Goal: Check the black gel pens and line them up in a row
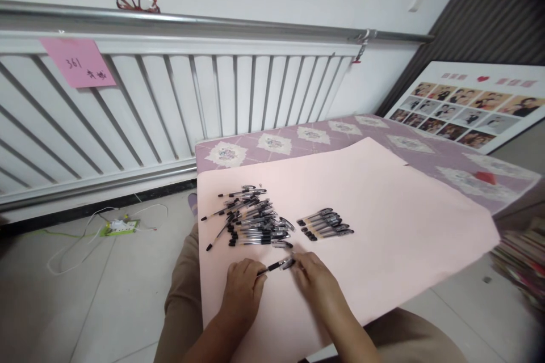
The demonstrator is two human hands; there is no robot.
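Observation:
A black-and-clear gel pen [275, 266] lies between my hands, low over the near part of the pink sheet. My left hand [243, 289] has its fingers closed round the pen's left end. The thumb and fingers of my right hand [314, 279] pinch the cap [288, 263] at the other end; whether the cap is fully on the pen I cannot tell. Beyond my left hand lies a loose pile of similar pens [255, 218], pointing various ways. To its right several capped pens [326, 223] lie side by side in a neat row.
The pink sheet [383, 221] covers much of a table with a purple patterned cloth [276, 144]. A white radiator [221, 91] stands behind, with glasses [137, 4] on its pipe. A power strip [119, 228] with cables lies on the floor at left. A photo board [468, 105] leans at right.

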